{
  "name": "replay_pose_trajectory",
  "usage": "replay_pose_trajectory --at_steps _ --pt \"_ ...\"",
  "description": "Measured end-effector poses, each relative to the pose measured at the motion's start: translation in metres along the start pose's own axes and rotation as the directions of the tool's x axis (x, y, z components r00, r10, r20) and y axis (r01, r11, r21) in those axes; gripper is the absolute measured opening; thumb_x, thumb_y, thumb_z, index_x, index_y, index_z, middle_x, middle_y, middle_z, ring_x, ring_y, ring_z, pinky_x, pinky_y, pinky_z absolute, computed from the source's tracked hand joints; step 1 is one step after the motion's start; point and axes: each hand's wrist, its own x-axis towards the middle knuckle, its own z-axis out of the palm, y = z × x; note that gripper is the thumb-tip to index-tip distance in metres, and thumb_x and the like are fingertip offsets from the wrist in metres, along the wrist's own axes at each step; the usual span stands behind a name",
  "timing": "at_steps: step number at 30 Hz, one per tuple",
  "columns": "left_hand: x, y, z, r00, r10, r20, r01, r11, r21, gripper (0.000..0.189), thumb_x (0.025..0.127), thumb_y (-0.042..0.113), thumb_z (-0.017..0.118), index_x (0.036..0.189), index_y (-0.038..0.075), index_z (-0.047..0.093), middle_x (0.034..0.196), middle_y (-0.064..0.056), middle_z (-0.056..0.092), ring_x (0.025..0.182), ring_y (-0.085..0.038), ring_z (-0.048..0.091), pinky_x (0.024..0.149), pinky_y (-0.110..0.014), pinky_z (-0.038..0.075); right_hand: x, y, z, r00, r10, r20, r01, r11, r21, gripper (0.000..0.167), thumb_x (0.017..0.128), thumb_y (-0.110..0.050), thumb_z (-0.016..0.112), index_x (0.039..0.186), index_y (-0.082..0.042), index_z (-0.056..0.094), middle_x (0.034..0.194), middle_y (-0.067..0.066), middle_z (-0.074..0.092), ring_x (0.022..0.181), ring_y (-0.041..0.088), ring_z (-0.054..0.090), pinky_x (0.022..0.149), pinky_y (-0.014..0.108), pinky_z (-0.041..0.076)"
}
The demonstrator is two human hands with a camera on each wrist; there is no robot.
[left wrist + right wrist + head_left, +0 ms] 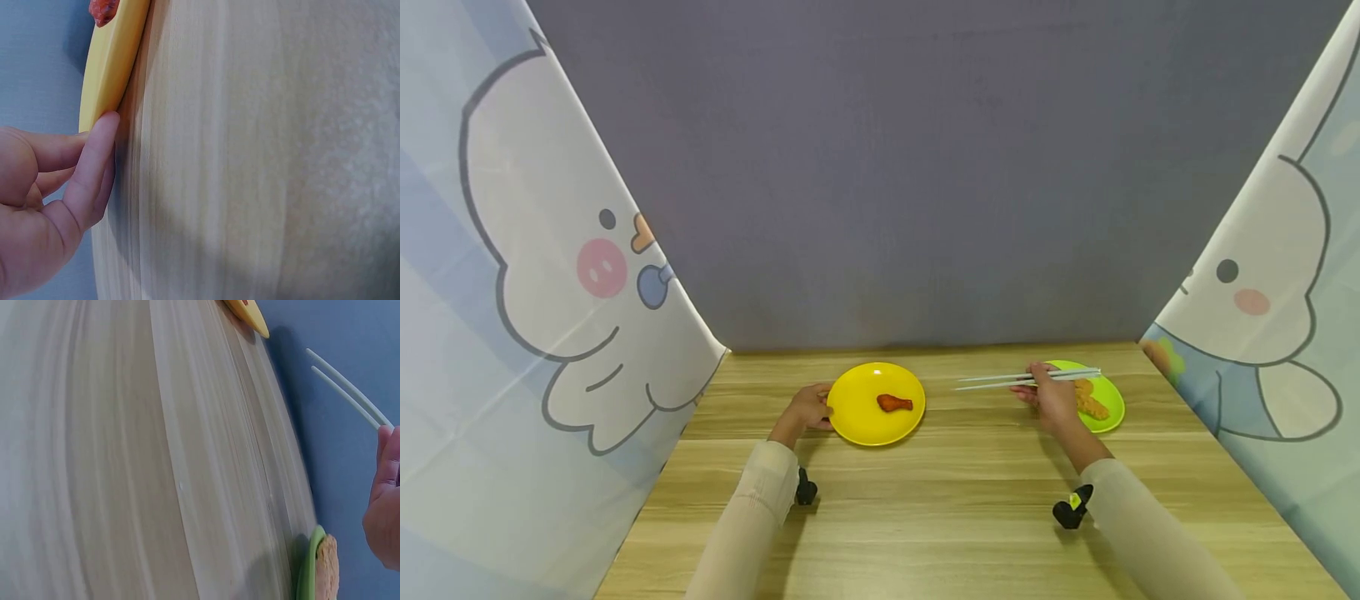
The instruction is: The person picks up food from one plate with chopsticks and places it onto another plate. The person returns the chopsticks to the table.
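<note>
My left hand (809, 407) pinches the left rim of a yellow plate (853, 417), thumb and fingers meeting at its edge in the left wrist view. On that plate lies a reddish-brown chicken drumstick (895, 403), right of the middle. My right hand (1054, 403) holds a pair of pale chopsticks (992, 381). Their tips point left toward the yellow plate, slightly apart and with nothing between them. Below and beside this hand is a green plate (1117, 415) with golden fried pieces (1093, 407) on it. Hand and chopsticks partly hide the green plate.
Both plates stand near the far side of a wood-grain table (925, 517). Behind it rises a grey wall (880, 183). Cartoon-printed panels (572, 250) flank the table on both sides. A black wrist camera (805, 487) sits at each sleeve.
</note>
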Motion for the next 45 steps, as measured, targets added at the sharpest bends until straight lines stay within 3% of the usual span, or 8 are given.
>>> replay_pose_trajectory --at_steps 7,13,18,24,29,33,41,45 --pt "0.0 -0.001 0.0 1.0 -0.004 -0.001 0.004 1.0 0.002 0.061 0.093 -0.013 0.059 0.151 0.002 0.046 0.135 -0.03 0.056 0.101 -0.034 0.071 0.077 -0.041 0.066 -0.002 -0.006 -0.017 0.999 -0.041 -0.009 0.042 0.999 0.01 0.028 0.107 -0.026 0.05 0.086 -0.013 0.062 0.07 -0.002 0.073 0.06 0.009 0.073 0.054 0.018 0.06" --pt "0.0 -0.001 0.0 1.0 -0.002 -0.004 0.002 1.0 0.009 0.061 0.094 -0.012 0.059 0.152 0.002 0.046 0.134 -0.03 0.057 0.099 -0.033 0.072 0.075 -0.04 0.066 -0.003 -0.015 -0.035 0.998 -0.049 -0.029 0.05 0.999 0.009 0.025 0.107 -0.026 0.05 0.093 -0.008 0.06 0.07 -0.001 0.075 0.058 0.008 0.072 0.051 0.018 0.058" --pt "0.002 -0.002 0.0 1.0 0.007 -0.006 -0.006 1.0 0.018 0.061 0.093 -0.012 0.058 0.152 0.002 0.046 0.129 -0.028 0.058 0.095 -0.03 0.072 0.074 -0.039 0.066 -0.007 -0.027 -0.045 0.998 -0.033 -0.054 0.035 0.999 0.042 0.029 0.107 -0.023 0.049 0.084 -0.013 0.063 0.068 0.001 0.073 0.056 0.009 0.072 0.051 0.018 0.058" --pt "0.001 -0.002 0.001 1.0 0.009 -0.004 -0.009 1.0 0.028 0.061 0.094 -0.012 0.058 0.152 0.002 0.045 0.131 -0.029 0.058 0.101 -0.034 0.071 0.075 -0.039 0.066 -0.021 -0.044 -0.056 0.999 -0.051 -0.011 0.052 0.998 0.047 0.03 0.107 -0.02 0.047 0.083 -0.013 0.062 0.07 0.002 0.071 0.058 0.009 0.07 0.052 0.019 0.058" --pt "0.001 -0.001 0.001 1.0 0.001 -0.009 -0.001 1.0 0.023 0.061 0.094 -0.011 0.058 0.152 0.003 0.046 0.133 -0.029 0.057 0.105 -0.036 0.07 0.075 -0.038 0.066 -0.021 -0.048 -0.07 0.994 -0.11 0.021 0.109 0.991 0.072 0.027 0.108 -0.017 0.045 0.086 -0.009 0.06 0.069 0.002 0.071 0.059 0.013 0.073 0.05 0.02 0.059" --pt "0.001 -0.001 0.0 1.0 -0.004 -0.005 0.005 1.0 0.028 0.06 0.095 -0.011 0.058 0.152 0.003 0.045 0.133 -0.028 0.056 0.107 -0.037 0.069 0.076 -0.038 0.066 -0.018 -0.048 -0.085 0.988 -0.148 0.033 0.145 0.987 0.071 0.033 0.109 -0.014 0.043 0.082 -0.012 0.063 0.07 0.0 0.071 0.06 0.013 0.074 0.051 0.02 0.059" --pt "0.003 -0.001 0.0 1.0 -0.012 -0.01 0.012 1.0 0.024 0.058 0.094 -0.01 0.059 0.15 0.005 0.049 0.122 -0.024 0.059 0.096 -0.03 0.072 0.073 -0.038 0.066 -0.013 -0.047 -0.117 0.978 -0.203 0.045 0.202 0.979 0.013 0.039 0.109 -0.012 0.04 0.081 -0.014 0.067 0.072 0.0 0.074 0.061 0.012 0.075 0.049 0.018 0.058" --pt "0.003 0.0 -0.001 1.0 -0.018 -0.014 0.018 0.999 0.028 0.059 0.094 -0.01 0.06 0.15 0.006 0.05 0.122 -0.023 0.06 0.095 -0.029 0.072 0.073 -0.037 0.066 -0.014 -0.048 -0.128 0.98 -0.193 0.042 0.193 0.981 0.003 0.038 0.109 -0.011 0.04 0.083 -0.016 0.068 0.074 -0.002 0.074 0.063 0.011 0.075 0.05 0.017 0.057"
